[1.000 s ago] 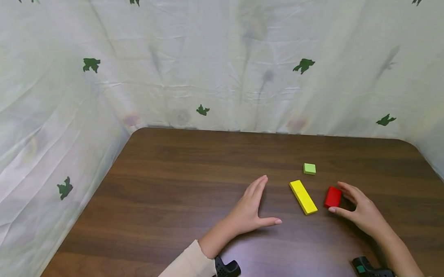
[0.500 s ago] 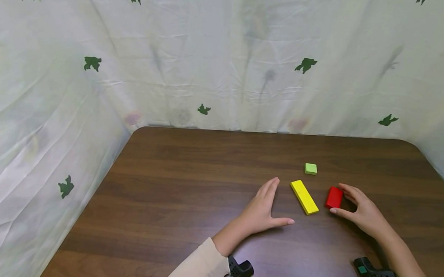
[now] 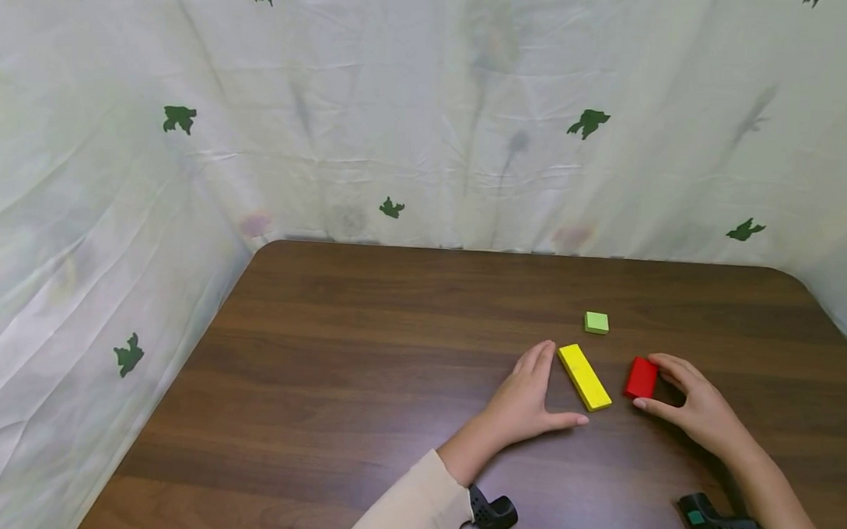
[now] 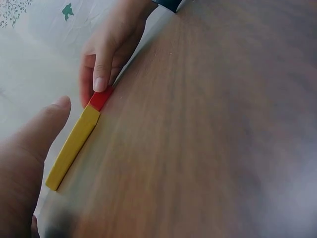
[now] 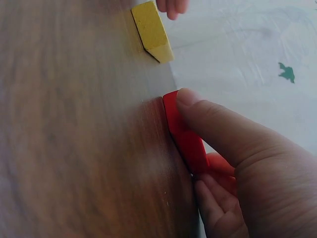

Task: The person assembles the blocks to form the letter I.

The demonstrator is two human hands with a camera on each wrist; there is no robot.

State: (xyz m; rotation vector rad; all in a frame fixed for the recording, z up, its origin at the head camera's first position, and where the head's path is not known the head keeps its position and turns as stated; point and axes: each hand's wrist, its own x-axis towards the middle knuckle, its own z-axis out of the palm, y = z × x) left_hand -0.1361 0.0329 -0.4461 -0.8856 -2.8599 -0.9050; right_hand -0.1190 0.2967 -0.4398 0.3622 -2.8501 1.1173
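Note:
On the brown table lies a long yellow block (image 3: 584, 377), slanting down to the right. My left hand (image 3: 520, 408) is beside its left side, fingers straight and thumb spread out below; the fingertips are close to the block's far end, with contact unclear. In the head view a shorter red block (image 3: 641, 378) lies to the right of the yellow one. My right hand (image 3: 701, 414) pinches that red block between thumb and fingers at its two ends, as the right wrist view also shows with the thumb on the red block (image 5: 190, 144).
A small light green block (image 3: 596, 323) lies beyond the yellow block's far end. The wooden table (image 3: 365, 325) has rounded far corners. Behind it and on the left hangs a pale curtain (image 3: 372, 123) with green leaf shapes. Each wrist wears a black camera mount.
My left hand has slid to the right, up close to the yellow block. The right hand has stayed at the red block. The blocks keep their places; the view has shifted slightly.

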